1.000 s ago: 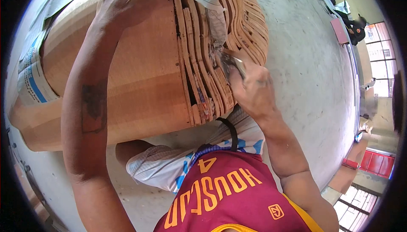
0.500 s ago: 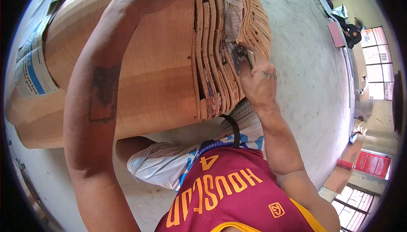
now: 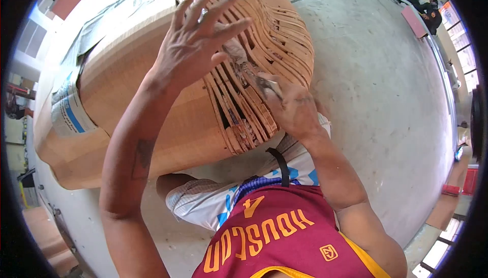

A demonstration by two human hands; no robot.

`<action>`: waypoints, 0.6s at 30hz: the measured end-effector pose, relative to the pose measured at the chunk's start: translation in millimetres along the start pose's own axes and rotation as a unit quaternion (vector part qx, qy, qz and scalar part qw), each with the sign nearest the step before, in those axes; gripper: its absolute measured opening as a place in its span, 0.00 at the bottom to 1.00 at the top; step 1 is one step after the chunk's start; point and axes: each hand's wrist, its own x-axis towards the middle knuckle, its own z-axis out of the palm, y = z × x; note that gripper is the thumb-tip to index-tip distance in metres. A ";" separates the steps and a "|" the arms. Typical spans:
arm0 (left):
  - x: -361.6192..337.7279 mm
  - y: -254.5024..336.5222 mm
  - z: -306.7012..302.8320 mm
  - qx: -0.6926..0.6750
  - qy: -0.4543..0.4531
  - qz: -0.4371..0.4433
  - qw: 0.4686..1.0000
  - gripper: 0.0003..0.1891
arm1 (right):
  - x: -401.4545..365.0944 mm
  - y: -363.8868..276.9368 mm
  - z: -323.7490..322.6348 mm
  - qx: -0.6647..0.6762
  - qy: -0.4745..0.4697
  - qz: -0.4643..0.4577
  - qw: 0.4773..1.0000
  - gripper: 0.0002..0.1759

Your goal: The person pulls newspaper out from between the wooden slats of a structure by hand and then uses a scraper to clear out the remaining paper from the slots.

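Observation:
A large bundle of thin brown wood-like sheets (image 3: pixel 168 141) lies in front of me, bent into a curve, its layered edges facing right. My left hand (image 3: pixel 195 41) is raised over these edges with its fingers spread, holding nothing. At the opening between the layers, my right hand (image 3: pixel 297 107) is closed on a crumpled grey strip (image 3: pixel 246 69); whether it is paper or cloth I cannot make out. Part of that strip sits among the layers. Printed newspaper (image 3: pixel 71 107) is stuck along the bundle's left side.
Beneath the bundle is a smooth grey floor (image 3: pixel 376 105), where I sit with bent legs. A person in dark clothing (image 3: pixel 431 16) is at the far upper right, near a pink panel (image 3: pixel 414 21). Brown sheets (image 3: pixel 48 232) lie at the lower left.
My left hand has come off the top of the layers and opened. The right hand has moved left with the grey strip. The view has shifted, showing more of the bundle's far end.

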 end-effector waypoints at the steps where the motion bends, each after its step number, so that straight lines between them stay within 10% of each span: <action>1: 9.2 -2.7 3.7 0.031 -0.031 0.029 0.999 0.38 | 2.6 1.1 1.5 0.027 0.008 -0.013 1.000 0.18; 5: 29.8 -13.0 4.7 0.051 -0.093 0.114 0.988 0.16 | 6.3 10.5 7.7 0.100 0.054 -0.064 0.991 0.18; 18: 74.1 -9.1 5.7 0.026 -0.235 0.097 0.967 0.17 | 21.6 13.1 17.1 0.094 0.054 -0.019 0.994 0.21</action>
